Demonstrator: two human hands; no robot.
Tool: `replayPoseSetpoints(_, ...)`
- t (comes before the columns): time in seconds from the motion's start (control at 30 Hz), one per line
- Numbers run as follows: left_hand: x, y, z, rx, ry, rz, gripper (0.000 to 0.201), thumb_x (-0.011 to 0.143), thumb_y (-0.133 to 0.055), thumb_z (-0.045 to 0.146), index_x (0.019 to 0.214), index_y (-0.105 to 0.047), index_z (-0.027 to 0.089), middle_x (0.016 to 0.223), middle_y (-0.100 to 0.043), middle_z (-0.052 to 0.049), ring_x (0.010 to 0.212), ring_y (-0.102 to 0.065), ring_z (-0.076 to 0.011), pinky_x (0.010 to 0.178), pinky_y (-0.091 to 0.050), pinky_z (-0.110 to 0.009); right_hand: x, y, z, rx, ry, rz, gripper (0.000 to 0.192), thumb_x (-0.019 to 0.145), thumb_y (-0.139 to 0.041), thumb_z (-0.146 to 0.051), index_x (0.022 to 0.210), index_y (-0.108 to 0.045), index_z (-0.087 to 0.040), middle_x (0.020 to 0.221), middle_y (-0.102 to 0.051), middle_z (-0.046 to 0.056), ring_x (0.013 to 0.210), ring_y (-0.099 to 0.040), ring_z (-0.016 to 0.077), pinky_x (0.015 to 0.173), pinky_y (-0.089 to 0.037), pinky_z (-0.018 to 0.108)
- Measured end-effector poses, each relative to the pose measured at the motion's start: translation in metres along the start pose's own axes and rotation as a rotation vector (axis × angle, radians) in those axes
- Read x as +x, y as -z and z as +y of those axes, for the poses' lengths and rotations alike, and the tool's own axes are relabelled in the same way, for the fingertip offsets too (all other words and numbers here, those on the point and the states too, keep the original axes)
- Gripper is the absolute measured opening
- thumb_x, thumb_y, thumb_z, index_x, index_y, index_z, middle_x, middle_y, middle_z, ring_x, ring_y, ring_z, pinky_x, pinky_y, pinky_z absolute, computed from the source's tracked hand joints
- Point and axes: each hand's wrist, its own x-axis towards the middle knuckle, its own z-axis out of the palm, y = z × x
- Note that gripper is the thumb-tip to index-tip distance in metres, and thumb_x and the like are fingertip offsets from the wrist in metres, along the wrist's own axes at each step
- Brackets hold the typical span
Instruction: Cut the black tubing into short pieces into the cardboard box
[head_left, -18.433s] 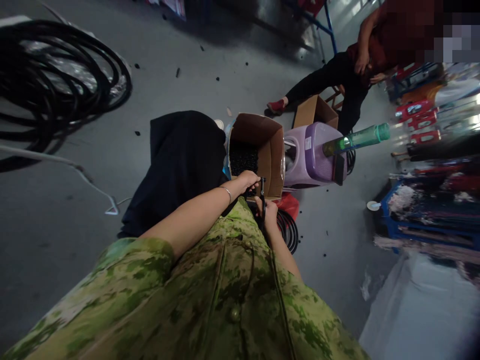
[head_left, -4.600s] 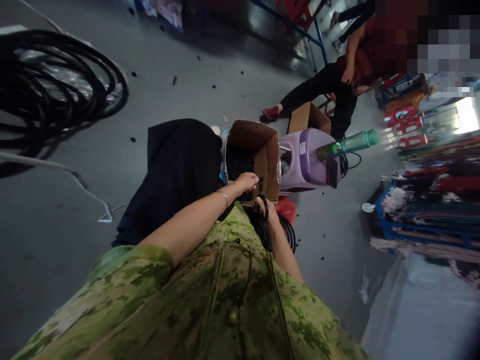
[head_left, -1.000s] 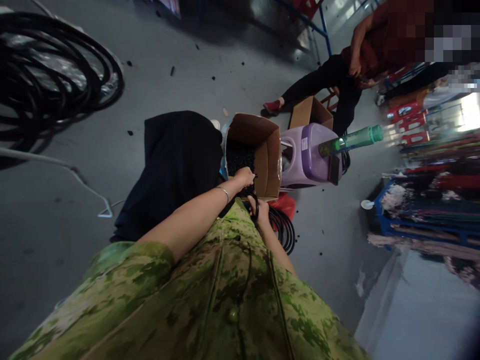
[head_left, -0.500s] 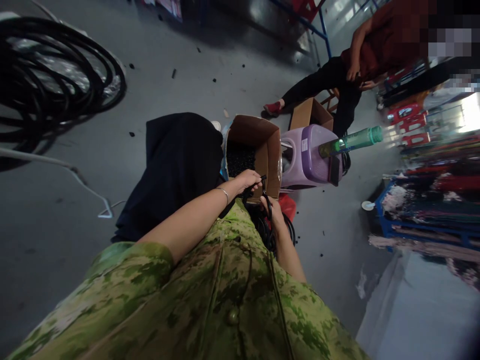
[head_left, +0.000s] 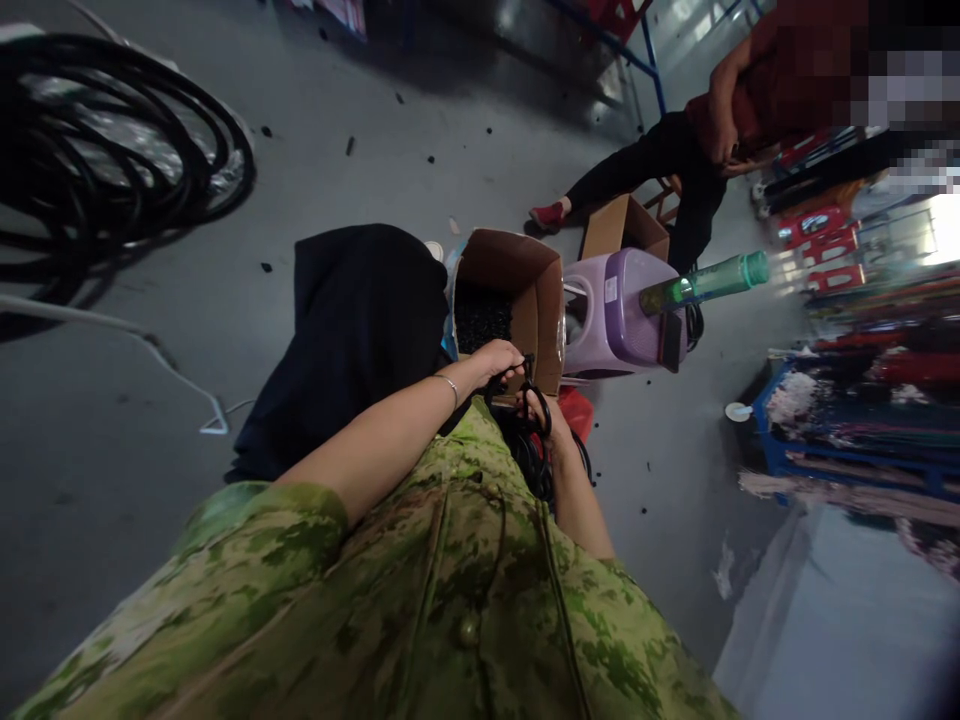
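Observation:
My left hand (head_left: 496, 362), with a bracelet on its wrist, pinches a black cord whose end pokes past the fingertips. Just beside it, my right hand (head_left: 546, 415) is closed around black-handled scissors (head_left: 537, 408), their loops showing over the fingers. The blades point at the cord end; whether they touch it I cannot tell. Both hands are over the near edge of an open cardboard box (head_left: 541, 300). Many small black pieces (head_left: 484, 322) lie inside the box. More black cord (head_left: 529, 460) hangs in loops under my right wrist, partly hidden by the arm.
A purple plastic stool (head_left: 626, 305) with a green bottle (head_left: 709, 282) on it stands right of the box. Large black coils (head_left: 112, 170) lie at the left. Another person (head_left: 727, 130) sits at the upper right. Black scraps dot the floor. A blue rack (head_left: 772, 430) stands at the right.
My right hand has turned slightly and the scissor loops look wider apart. My left hand stays in place with the cord. The other person's hands have shifted a little.

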Motion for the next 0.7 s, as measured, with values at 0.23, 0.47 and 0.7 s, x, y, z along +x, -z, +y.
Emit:
replayPoseSetpoints(0.23,0.0005,0.001,0.0016,0.02,0.058,-0.009,0.028,0.087,-0.055,0.008,0.06,-0.054,0.012,0.05,-0.052,0.0,0.039,-0.039,-0.0053,0.043,-0.032,-0.02,0.0013,-0.0049,0.0011,0.04,-0.023,-0.001,0.061,0.07,-0.067,-0.071,0.093,-0.071,-0.015,0.078,-0.066,0.004,0.064,-0.057,0.0139,0.057,-0.038,0.025)
replayPoseSetpoints(0.47,-0.0038,0.0009,0.0037,0.015,0.029,-0.048,0.028,0.087,-0.05,0.005,0.06,-0.054,0.012,0.052,-0.054,-0.001,0.039,-0.039,-0.0053,0.041,-0.032,-0.02,0.004,-0.0039,0.005,-0.043,0.056,0.02,0.053,0.076,-0.062,-0.069,0.085,-0.069,-0.017,0.075,-0.064,0.003,0.071,-0.057,0.0164,0.061,-0.04,0.025)
replayPoseSetpoints(0.7,-0.0024,0.0036,0.0033,0.011,0.035,-0.029,0.023,0.085,-0.055,0.006,0.063,-0.054,0.012,0.054,-0.056,0.0,0.039,-0.04,-0.0048,0.041,-0.032,-0.019,-0.0005,-0.0061,0.0028,-0.252,0.178,0.064,0.054,0.082,-0.055,-0.069,0.069,-0.062,-0.018,0.063,-0.056,0.001,0.06,-0.049,0.014,0.055,-0.036,0.024)
